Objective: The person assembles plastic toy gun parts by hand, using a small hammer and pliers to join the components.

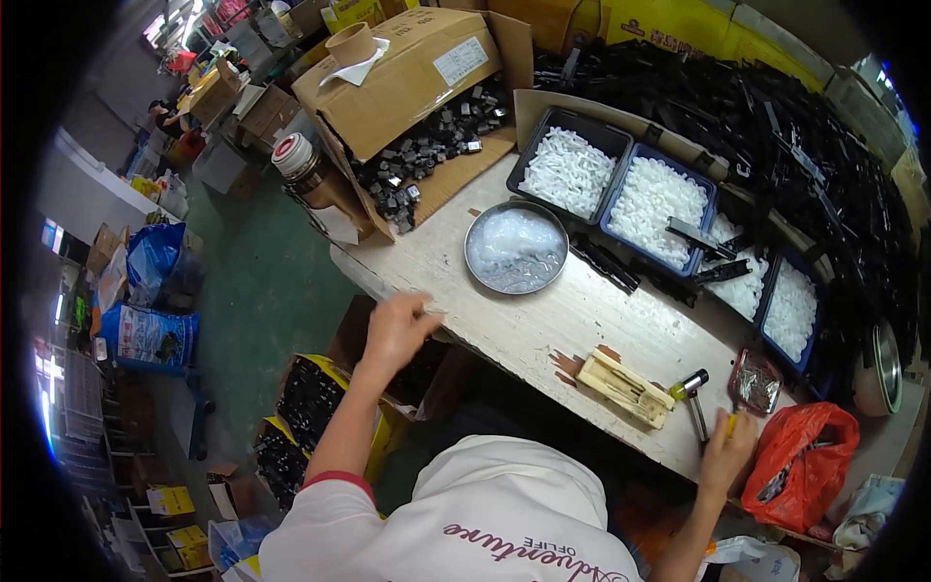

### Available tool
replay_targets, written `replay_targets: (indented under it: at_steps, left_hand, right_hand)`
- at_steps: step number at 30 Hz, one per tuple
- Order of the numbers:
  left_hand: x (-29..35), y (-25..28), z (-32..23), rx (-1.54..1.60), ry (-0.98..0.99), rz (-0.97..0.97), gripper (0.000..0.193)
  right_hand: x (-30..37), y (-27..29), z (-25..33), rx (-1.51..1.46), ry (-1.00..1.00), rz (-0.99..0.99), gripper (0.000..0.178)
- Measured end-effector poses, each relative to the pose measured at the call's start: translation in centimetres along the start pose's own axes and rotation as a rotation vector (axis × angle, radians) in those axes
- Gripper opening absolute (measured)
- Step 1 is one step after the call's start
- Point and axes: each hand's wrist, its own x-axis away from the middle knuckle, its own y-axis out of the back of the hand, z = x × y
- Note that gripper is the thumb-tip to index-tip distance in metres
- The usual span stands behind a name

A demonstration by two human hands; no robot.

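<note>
The right hand [727,451] grips a small hammer [694,398] by its yellow handle, head at twelve o'clock; likely top-heavy, rigid; left hand [396,328] loosely curled, contents unclear.

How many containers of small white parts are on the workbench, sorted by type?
Rectangular bins of white parts: 4, first, second, third, fourth
Round metal pan of pale parts: 1
Total: 5

The left hand hovers at the bench edge near the pan; the right hand grips a small hammer.
</note>
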Motion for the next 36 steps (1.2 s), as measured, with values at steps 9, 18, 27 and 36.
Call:
replay_targets:
  at_steps: [9, 18, 27, 36]
  left_hand:
    - [-12.3, -4.0, 5.8, -0.432, 0.118, -0.442, 0.016]
    - [-10.5, -4.6, 3.1, -0.274, -0.034, -0.36, 0.018]
    - [-10.3, -3.8, 5.5, 0.249, 0.18, -0.245, 0.021]
    - [-5.2, -3.0, -2.6, 1.281, 0.259, 0.059, 0.02]
  right_hand:
    - [1.4, -0.9, -6.0, 0.325, -0.113, -0.062, 0.021]
    - [-8.6, -2.5, 1.3, -0.053, 0.192, -0.02, 0.016]
    - [-20.2, -8.9, 10.4, 0.27, 0.562, 0.009, 0.021]
    - [-15.8, -4.5, 9.1, -0.064, 0.571, -0.058, 0.031]
